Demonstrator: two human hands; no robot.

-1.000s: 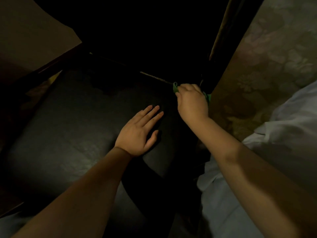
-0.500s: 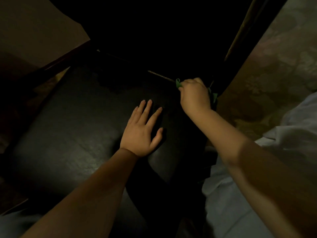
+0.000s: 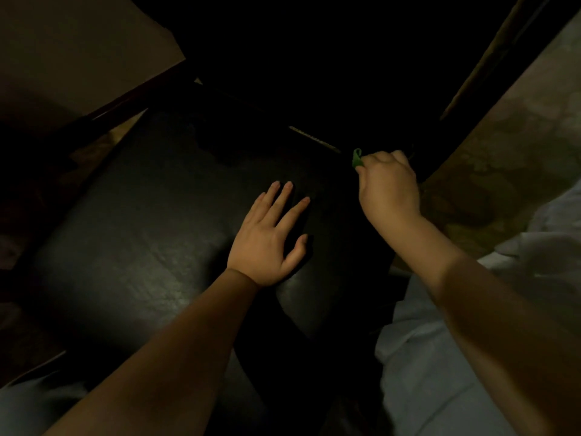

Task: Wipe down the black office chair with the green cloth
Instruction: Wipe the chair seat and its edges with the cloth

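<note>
The black office chair's leather seat fills the middle of the view, with its dark backrest rising behind. My left hand rests flat on the seat, fingers straight and spread. My right hand grips the green cloth at the seat's back right corner, where seat and backrest meet. Only a small green fold shows above my knuckles; the rest of the cloth is hidden under the hand.
A patterned floor lies to the right of the chair. A pale grey garment covers the lower right. A dark wooden edge and a beige surface stand at the upper left. The light is dim.
My right hand with the cloth has shifted slightly along the seat's back right corner. The left hand stays flat on the seat. The camera has drifted a little.
</note>
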